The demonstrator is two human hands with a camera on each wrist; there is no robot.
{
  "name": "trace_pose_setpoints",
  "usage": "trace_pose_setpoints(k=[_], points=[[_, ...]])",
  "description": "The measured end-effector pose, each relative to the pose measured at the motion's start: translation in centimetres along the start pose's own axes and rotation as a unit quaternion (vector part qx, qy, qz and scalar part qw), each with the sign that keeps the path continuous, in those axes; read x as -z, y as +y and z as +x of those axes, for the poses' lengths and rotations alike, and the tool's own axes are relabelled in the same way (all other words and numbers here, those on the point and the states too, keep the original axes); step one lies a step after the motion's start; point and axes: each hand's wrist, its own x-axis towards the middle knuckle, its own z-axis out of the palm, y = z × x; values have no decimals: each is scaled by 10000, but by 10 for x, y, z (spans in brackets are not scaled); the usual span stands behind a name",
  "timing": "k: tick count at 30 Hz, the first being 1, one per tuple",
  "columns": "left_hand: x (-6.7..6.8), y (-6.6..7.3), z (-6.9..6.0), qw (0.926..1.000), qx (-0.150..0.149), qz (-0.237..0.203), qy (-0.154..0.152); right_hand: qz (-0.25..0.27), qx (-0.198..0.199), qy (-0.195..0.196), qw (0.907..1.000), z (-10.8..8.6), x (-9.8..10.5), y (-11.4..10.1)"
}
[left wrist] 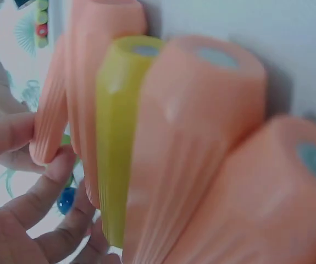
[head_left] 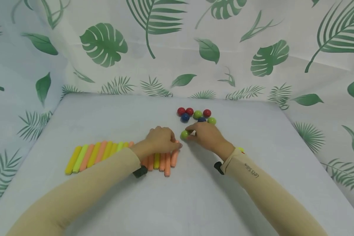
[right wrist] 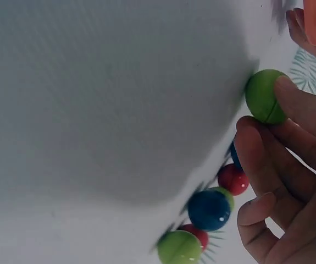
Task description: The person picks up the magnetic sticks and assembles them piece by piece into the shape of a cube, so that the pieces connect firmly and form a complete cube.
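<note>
At the right end of a row of coloured sticks (head_left: 78,159), my left hand (head_left: 160,141) pinches an orange stick (head_left: 174,159) by its far end. Close up in the left wrist view, thumb and fingertip hold that orange stick (left wrist: 50,110), beside a yellow stick (left wrist: 114,137) and larger-looking orange ones. My right hand (head_left: 207,135) pinches a green ball (head_left: 184,134) between thumb and fingers. In the right wrist view the green ball (right wrist: 265,96) appears on or just over the white surface; which one, I cannot tell. My left sleeve hides the middle of the row.
Behind my right hand lie several loose balls: red (head_left: 207,113), blue (head_left: 185,117) and green (head_left: 211,121). A small yellow thing (head_left: 241,149) shows partly from behind my right sleeve. Leaf-printed cloth (head_left: 171,65) hangs around the white table (head_left: 188,203).
</note>
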Motion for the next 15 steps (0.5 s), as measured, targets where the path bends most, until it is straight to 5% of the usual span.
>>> trace_pose_setpoints(k=[6, 15], points=[[4, -3, -1, 9876, 257, -1547, -91, 1494, -104, 39, 9887, 3, -3, 10], [4, -7, 3, 9759, 312, -2158, 100, 2263, 55, 163, 9739, 3, 3, 2]])
